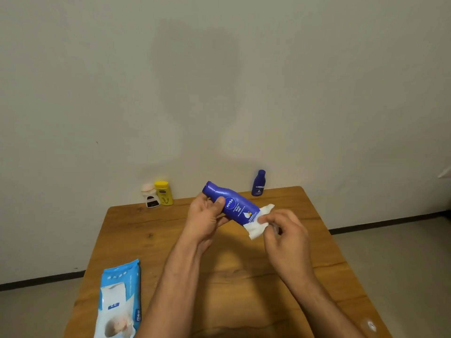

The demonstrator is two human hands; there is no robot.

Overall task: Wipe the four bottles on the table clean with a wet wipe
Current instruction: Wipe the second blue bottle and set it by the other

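- Our left hand (207, 215) grips a large blue bottle (235, 207) near its cap end, thumb across the front and fingers curled behind. It is held above the middle of the wooden table (151, 230), tilted, cap pointing far-left.
- Our right hand (284, 230) pinches a white wet wipe (258, 224) between curled fingers and thumb. The wipe is bunched round the bottle's base.
- A small blue bottle (258, 184) stands upright at the far right edge of the table.
- At the far left edge, a yellow bottle (164, 193) and a white bottle (150, 197) stand upright, touching.
- All the bottles are capped; we cannot see what is in them.
- A light blue wipes pack (119, 301) lies flat on the near left; we cannot tell whether its flap is sealed.
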